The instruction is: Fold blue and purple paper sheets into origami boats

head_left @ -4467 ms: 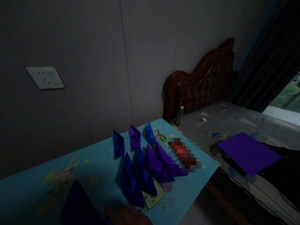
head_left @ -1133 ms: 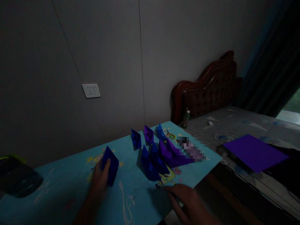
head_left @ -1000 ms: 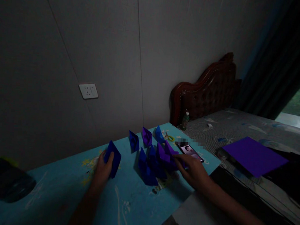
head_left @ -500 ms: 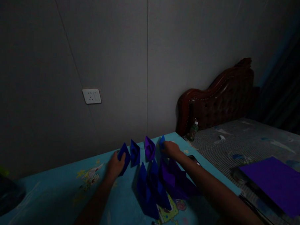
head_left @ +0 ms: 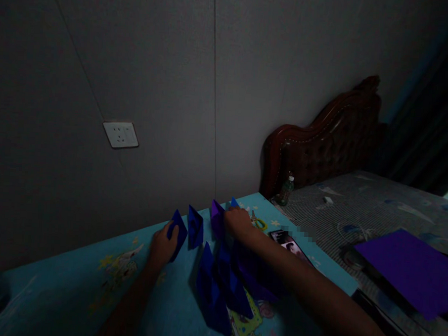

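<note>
My left hand grips a dark blue folded paper boat at the left end of the back row. Just right of it, a second dark blue paper boat stands untouched. My right hand is closed at the right side of a purple paper boat; its fingertips are partly hidden. Behind that hand, the tip of a lighter blue paper boat shows. Nearer me stand larger dark blue paper boats and a purple one, partly covered by my right forearm.
The boats stand on a light blue cartoon-patterned table against the wall. Yellow-handled scissors and a lit phone lie at its right. Beyond is a bed with purple sheets and a bottle.
My right hand has moved left from the lighter blue boat to the purple one, uncovering the scissors and more of the phone. My left hand stays on its boat. The view shifts slightly.
</note>
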A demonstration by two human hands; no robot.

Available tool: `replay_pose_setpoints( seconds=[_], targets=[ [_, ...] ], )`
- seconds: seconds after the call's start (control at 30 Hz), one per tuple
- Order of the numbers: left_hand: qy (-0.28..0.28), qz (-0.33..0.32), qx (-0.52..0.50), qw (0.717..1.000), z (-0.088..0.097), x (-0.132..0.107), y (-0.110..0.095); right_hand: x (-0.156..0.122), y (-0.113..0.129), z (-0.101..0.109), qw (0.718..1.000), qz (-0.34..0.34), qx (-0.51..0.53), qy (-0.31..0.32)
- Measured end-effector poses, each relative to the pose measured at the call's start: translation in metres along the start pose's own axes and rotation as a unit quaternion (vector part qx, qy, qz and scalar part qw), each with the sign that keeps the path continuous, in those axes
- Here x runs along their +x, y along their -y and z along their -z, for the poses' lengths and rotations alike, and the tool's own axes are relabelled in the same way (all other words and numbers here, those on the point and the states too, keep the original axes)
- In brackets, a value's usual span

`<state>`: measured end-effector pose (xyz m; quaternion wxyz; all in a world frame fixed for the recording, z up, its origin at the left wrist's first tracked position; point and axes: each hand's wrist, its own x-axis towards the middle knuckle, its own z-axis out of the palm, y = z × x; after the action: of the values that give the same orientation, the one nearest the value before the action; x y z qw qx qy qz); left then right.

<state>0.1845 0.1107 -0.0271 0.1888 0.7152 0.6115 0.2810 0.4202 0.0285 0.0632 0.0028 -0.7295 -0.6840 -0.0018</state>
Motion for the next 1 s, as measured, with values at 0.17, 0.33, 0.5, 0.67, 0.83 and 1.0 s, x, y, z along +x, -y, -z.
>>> replay_pose_setpoints(
  seconds=[0.17,0.33,0.5,0.67,0.83,1.0],
  targets=[
    [0.033,-0.006,0.008,0.999,0.000,-0.001,-0.007,0.020,0.036,0.005,0.999,0.040,-0.011,-0.021],
    [0.041,-0.011,0.020,0.999,0.006,-0.004,-0.011,0.033,0.060,0.002,0.998,0.061,0.003,-0.012],
    [0.035,-0.015,0.025,0.999,0.006,-0.006,-0.012,0.033,0.083,0.000,0.995,0.089,0.025,-0.022],
    [0.034,-0.019,0.030,0.999,0.003,-0.007,-0.014,0.035,0.086,-0.002,0.996,0.084,0.040,-0.003],
    [0.033,-0.012,0.025,0.999,0.005,-0.009,-0.015,0.037,0.070,-0.003,0.997,0.072,0.041,0.009],
    [0.039,-0.005,0.022,0.999,0.007,-0.012,-0.016,0.041,0.070,0.000,0.997,0.058,0.040,-0.002]
  ],
)
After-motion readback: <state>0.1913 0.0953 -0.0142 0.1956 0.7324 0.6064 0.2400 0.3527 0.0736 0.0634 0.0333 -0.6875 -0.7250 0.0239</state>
